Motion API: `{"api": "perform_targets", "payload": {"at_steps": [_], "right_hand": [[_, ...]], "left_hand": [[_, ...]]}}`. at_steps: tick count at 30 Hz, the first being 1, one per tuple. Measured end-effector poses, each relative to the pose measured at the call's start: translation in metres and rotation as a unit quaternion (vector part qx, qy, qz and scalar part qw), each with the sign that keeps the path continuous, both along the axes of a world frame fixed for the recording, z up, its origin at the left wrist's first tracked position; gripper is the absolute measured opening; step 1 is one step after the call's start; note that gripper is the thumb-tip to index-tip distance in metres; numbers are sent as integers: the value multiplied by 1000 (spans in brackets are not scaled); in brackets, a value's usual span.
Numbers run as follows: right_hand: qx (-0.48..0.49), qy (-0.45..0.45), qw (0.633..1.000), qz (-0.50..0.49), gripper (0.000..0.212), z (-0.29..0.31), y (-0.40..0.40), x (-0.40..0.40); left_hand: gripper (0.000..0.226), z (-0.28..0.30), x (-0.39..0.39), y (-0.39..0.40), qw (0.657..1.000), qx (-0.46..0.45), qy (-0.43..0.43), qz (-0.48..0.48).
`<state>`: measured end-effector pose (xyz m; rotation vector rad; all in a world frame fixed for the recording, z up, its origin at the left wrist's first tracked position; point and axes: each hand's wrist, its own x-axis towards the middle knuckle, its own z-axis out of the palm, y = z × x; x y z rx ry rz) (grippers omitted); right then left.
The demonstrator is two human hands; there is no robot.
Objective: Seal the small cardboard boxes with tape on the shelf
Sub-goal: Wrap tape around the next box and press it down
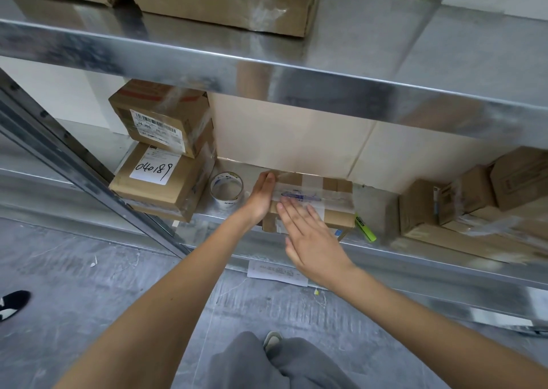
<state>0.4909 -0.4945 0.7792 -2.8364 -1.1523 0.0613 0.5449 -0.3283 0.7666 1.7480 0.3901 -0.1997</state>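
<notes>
Nearest to us, our right hand [308, 240] lies flat with fingers straight and slightly spread, its fingertips [292, 207] resting on the top of the small brown cardboard box with clear tape across it [332, 198]. It grips nothing; it presses and smooths. Just left of it, our left hand [261, 195] stands on edge against the box's left end, fingers straight and together, bracing the box rather than closing round it.

The box sits at the front lip of the shiny metal shelf [430, 264], directly beyond the right hand's fingers. We judge it light and fairly stiff, with flaps that would give a little under pressure, so the top seam needs a firm but even stroke. The tape looks slick, and a light box on smooth metal may slide; holding it at the two short ends seems the safest purchase.

Left of the left hand, close by, stands the white roll of clear packing tape [226, 189]. Right of the right hand, at the box's near corner, lies a lime-green marker pen [366, 228].

Farther left, beyond the roll, two taped brown boxes with white labels [161, 157] are stacked. Well to the right, more brown cartons wrapped in clear film [474, 204] crowd the shelf.
</notes>
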Motion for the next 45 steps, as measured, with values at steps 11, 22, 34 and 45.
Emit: {"api": "perform_targets", "payload": {"at_steps": [11, 22, 34, 45], "right_hand": [[229, 219, 909, -270, 107, 38, -59, 44], [253, 327, 810, -417, 82, 15, -22, 104], [-24, 97, 993, -68, 59, 7, 53, 100], [-38, 73, 996, 38, 67, 6, 21, 25]], "left_hand": [[50, 1, 2, 1, 993, -100, 39, 45], [61, -9, -3, 15, 997, -19, 71, 33], [59, -15, -5, 12, 997, -71, 20, 29], [52, -12, -7, 9, 987, -123, 76, 71]]}}
